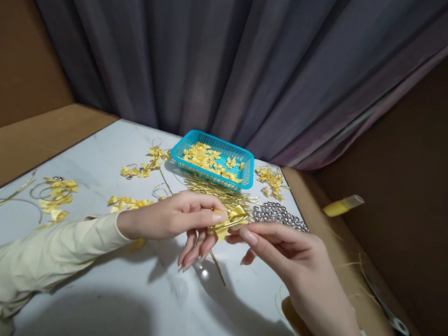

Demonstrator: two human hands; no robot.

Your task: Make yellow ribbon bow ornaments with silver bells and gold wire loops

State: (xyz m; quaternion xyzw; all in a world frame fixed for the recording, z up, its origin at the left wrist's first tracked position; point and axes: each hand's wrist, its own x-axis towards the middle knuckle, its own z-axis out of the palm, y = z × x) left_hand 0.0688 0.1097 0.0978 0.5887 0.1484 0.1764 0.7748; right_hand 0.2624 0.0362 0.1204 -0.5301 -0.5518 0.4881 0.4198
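Note:
My left hand (174, 218) pinches a small yellow ribbon bow (232, 220) between thumb and forefinger, above the white table (123, 294). From the right, my right hand (297, 265) meets it, its thumb and forefinger closed on the same bow. A thin gold wire (217, 267) hangs down from the bow toward the table. Both hands hover just in front of a pile of gold wires (222, 193).
A turquoise basket (214, 159) of yellow bows stands at the back. Silver beads (280, 215) lie to its right, with more bows (271, 181) behind them. Finished bows on wire loops (57, 192) lie at the left. A yellow tube (342, 205) rests on the brown ledge at right.

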